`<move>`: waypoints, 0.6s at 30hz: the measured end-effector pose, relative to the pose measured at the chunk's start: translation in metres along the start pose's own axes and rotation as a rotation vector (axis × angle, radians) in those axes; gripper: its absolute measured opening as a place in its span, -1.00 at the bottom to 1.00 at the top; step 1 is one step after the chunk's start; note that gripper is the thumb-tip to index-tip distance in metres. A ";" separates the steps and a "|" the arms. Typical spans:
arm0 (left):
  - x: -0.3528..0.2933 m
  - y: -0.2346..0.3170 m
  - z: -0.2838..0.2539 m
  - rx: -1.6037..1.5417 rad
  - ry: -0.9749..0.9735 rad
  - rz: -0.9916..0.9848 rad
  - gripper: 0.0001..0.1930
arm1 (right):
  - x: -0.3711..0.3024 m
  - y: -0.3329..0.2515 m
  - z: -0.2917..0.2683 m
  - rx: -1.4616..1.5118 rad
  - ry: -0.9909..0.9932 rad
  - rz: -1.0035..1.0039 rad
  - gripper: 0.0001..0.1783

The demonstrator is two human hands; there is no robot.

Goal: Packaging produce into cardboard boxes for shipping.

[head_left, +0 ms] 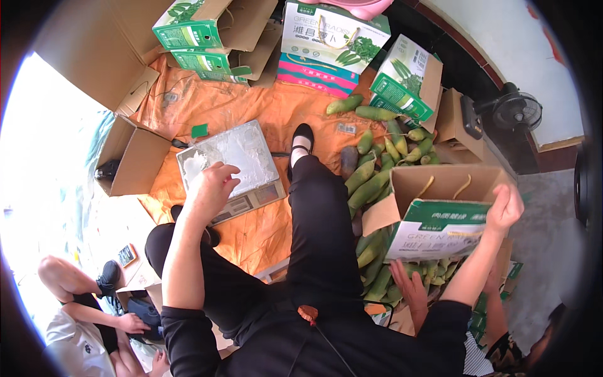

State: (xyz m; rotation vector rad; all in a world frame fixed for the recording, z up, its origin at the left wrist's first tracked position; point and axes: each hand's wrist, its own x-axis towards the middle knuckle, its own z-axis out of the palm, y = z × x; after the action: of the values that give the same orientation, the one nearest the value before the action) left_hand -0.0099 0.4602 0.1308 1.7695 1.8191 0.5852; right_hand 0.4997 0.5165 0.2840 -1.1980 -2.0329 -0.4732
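My right hand grips the right edge of a green and white carton. The carton stands tilted with its top open and one side flap folded out; rope handles show on it. Over a platform scale with a whitish, smeared plate hangs my left hand, loosely curled with finger and thumb apart and nothing visible in it. Beside the carton lies a heap of long green radishes. Another person's hand is spread just under the carton, over more radishes.
Green and white cartons stand at the back, beside a pink tub. A plain brown box is at the left, a black fan at the right. An orange tarp covers the floor. A seated person is at lower left.
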 end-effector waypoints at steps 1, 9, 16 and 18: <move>0.000 -0.003 0.000 -0.008 0.033 0.014 -0.80 | 0.019 -0.008 0.002 0.025 0.070 -0.071 -0.58; 0.008 0.001 -0.017 0.008 0.371 0.111 -0.43 | 0.163 -0.065 0.031 0.894 0.008 -0.593 -0.52; 0.007 0.004 -0.042 0.103 0.762 0.361 -0.05 | 0.249 -0.200 0.093 1.052 -0.004 -1.066 -0.61; 0.005 -0.003 -0.041 0.190 0.822 0.462 -0.04 | 0.259 -0.259 0.130 1.302 0.178 -1.208 -0.73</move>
State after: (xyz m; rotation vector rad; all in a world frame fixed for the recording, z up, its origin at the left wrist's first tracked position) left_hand -0.0386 0.4671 0.1600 2.3110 1.9902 1.5483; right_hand 0.1436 0.6231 0.3986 0.8448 -2.0135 0.2650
